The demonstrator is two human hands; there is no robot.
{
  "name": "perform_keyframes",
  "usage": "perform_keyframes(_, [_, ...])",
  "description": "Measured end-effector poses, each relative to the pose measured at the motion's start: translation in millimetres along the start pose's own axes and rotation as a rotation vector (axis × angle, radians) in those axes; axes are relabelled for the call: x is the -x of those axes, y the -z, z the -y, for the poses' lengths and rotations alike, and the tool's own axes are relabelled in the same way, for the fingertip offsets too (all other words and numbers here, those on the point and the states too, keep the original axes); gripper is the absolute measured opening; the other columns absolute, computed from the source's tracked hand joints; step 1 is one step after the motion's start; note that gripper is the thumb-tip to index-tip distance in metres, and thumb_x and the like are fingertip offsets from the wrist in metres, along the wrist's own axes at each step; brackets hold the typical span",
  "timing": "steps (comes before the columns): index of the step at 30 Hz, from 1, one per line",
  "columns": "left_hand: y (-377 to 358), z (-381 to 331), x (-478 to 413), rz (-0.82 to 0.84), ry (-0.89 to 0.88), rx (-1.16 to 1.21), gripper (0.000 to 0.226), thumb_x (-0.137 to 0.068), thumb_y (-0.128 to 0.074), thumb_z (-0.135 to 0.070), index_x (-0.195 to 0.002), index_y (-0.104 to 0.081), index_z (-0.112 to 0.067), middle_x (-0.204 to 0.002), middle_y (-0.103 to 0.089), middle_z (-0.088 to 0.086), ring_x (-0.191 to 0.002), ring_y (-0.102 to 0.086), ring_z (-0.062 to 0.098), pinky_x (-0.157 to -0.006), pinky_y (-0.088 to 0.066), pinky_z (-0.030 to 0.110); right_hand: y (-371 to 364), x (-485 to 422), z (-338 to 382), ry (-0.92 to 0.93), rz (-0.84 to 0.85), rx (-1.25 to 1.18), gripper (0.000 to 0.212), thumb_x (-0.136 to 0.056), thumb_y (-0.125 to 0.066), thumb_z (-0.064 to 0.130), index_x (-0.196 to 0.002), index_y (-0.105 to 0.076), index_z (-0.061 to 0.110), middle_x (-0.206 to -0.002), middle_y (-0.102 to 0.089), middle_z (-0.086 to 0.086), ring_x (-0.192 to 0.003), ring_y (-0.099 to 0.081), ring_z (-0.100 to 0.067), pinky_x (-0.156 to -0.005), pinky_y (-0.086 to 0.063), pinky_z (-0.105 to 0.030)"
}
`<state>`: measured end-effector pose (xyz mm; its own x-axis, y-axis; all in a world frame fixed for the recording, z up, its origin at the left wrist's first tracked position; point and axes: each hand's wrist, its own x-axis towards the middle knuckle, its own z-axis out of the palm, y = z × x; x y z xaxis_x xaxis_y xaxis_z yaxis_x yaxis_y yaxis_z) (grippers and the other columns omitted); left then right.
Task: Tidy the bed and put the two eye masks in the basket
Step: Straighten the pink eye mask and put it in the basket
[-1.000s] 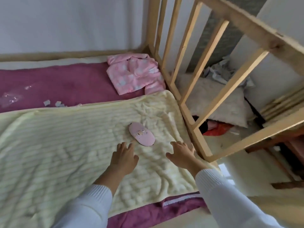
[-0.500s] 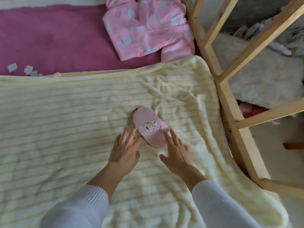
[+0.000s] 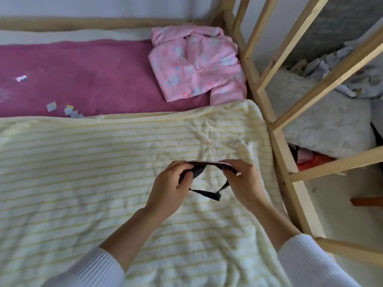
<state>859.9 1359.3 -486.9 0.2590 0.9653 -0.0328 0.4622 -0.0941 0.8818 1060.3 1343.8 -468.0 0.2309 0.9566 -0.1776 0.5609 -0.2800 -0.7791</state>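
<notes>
A pink eye mask [image 3: 207, 163] with a dark underside is held just above the cream striped blanket [image 3: 83, 172]. My left hand [image 3: 172, 189] grips its left end and my right hand [image 3: 244, 183] grips its right end. The mask's black strap [image 3: 207, 194] hangs in a loop between my hands. The blanket lies spread flat over the near part of the bed. No second eye mask and no basket show in this view.
Folded pink pyjamas [image 3: 196, 63] lie on the magenta sheet [image 3: 83, 75] at the far right. Small paper scraps [image 3: 68, 109] sit by the blanket's far edge. The wooden bed frame [image 3: 279, 141] runs along the right, with a fluffy white rug [image 3: 331, 125] and clutter on the floor beyond.
The mask lay on the blanket with both hands reaching for it. Now both hands have taken hold of it and lifted it, with the strap hanging free.
</notes>
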Motion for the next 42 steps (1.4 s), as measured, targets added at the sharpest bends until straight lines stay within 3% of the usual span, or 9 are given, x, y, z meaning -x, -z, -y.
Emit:
perform_keyframes(5, [55.6,-80.5,27.2,-0.185,0.393,0.598,0.025,-0.079,-0.056,-0.045,-0.086,-0.074,-0.03,-0.09,-0.075,-0.01,-0.085,-0.072,0.014,-0.064,-0.058,0.028,32.5,55.6,83.9,0.117,0.046,-0.004,0.037,-0.083,-0.053,0.003,-0.101,-0.071,0.029,-0.093,-0.065,0.006,-0.075,-0.067,-0.016,-0.066,-0.055,-0.03])
perform_keyframes(8, [87.3,-114.4,52.3,-0.234,0.528,0.798,0.035,-0.077,-0.061,-0.048,-0.095,-0.071,-0.02,-0.096,-0.074,-0.003,-0.081,-0.075,0.02,-0.055,-0.057,0.026,37.8,98.3,123.6,0.213,0.045,0.079,0.043,-0.081,-0.052,-0.002,-0.108,-0.07,0.026,-0.1,-0.064,0.007,-0.092,-0.061,-0.013,-0.074,-0.048,-0.02])
perform_keyframes(17, [163.7,-132.8,128.3,0.311,0.614,0.629,0.027,-0.074,-0.069,-0.009,-0.101,-0.073,-0.006,-0.097,-0.07,0.012,-0.092,-0.066,0.024,-0.073,-0.052,0.032,43.9,189.1,173.6,0.485,0.18,0.2,0.054,-0.076,-0.048,-0.012,-0.119,-0.064,0.017,-0.11,-0.063,-0.001,-0.096,-0.059,-0.015,-0.078,-0.05,-0.021])
perform_keyframes(26, [182.4,-129.2,161.8,-0.043,0.574,0.676,0.013,-0.07,-0.07,-0.003,-0.075,-0.072,-0.014,-0.08,-0.06,0.01,-0.073,-0.058,0.025,-0.06,-0.053,0.031,74.1,190.2,187.8,0.067,0.109,-0.432,0.008,-0.085,-0.064,0.008,-0.087,-0.071,0.009,-0.049,-0.059,-0.002,-0.057,-0.063,-0.018,-0.063,-0.052,-0.023])
perform_keyframes(30, [185.5,-130.2,171.8,-0.196,0.523,0.594,0.011,-0.067,-0.073,-0.005,-0.073,-0.067,-0.012,-0.078,-0.052,0.01,-0.074,-0.053,0.025,-0.067,-0.053,0.035,92.3,192.1,198.0,-0.126,0.305,-1.072,0.03,-0.086,-0.06,0.009,-0.115,-0.061,0.005,-0.056,-0.052,0.002,-0.059,-0.057,-0.013,-0.083,-0.048,-0.033])
perform_keyframes(33, [182.8,-134.7,178.5,-0.185,0.408,0.539,0.007,-0.067,-0.072,-0.006,-0.072,-0.068,-0.01,-0.07,-0.061,0.005,-0.074,-0.06,0.021,-0.069,-0.057,0.032,99.1,190.4,212.8,-0.039,0.323,-1.337,0.039,-0.092,-0.047,0.011,-0.131,-0.048,0.012,-0.11,-0.068,0.003,-0.1,-0.065,-0.009,-0.097,-0.043,-0.044])
perform_keyframes(35, [181.1,-140.8,182.8,-0.155,0.324,0.509,0.01,-0.067,-0.069,-0.008,-0.073,-0.072,-0.015,-0.068,-0.06,0.002,-0.071,-0.059,0.019,-0.068,-0.055,0.029,93.8,191.3,224.0,0.051,0.167,-1.0,0.039,-0.094,-0.038,0.005,-0.133,-0.04,0.01,-0.125,-0.058,-0.001,-0.102,-0.06,-0.008,-0.102,-0.04,-0.043])
perform_keyframes(38, [185.4,-146.2,184.0,-0.199,0.27,0.477,0.013,-0.065,-0.068,-0.012,-0.077,-0.072,-0.016,-0.069,-0.055,0.002,-0.066,-0.052,0.017,-0.066,-0.05,0.03,85.8,187.4,224.6,0.353,-0.17,-0.009,0.028,-0.089,-0.039,-0.004,-0.114,-0.041,0.005,-0.081,-0.06,0.012,-0.069,-0.056,-0.014,-0.085,-0.046,-0.04])
perform_keyframes(42, [199.6,-145.9,181.1,-0.347,0.272,0.426,0.033,-0.06,-0.07,-0.022,-0.077,-0.061,0.004,-0.065,-0.051,0.007,-0.065,-0.051,0.019,-0.065,-0.046,0.037,85.5,184.6,213.8,0.494,-0.01,0.725,0.012,-0.085,-0.055,0.017,-0.094,-0.049,0.013,-0.064,-0.064,-0.008,-0.068,-0.064,-0.035,-0.062,-0.037,-0.034])
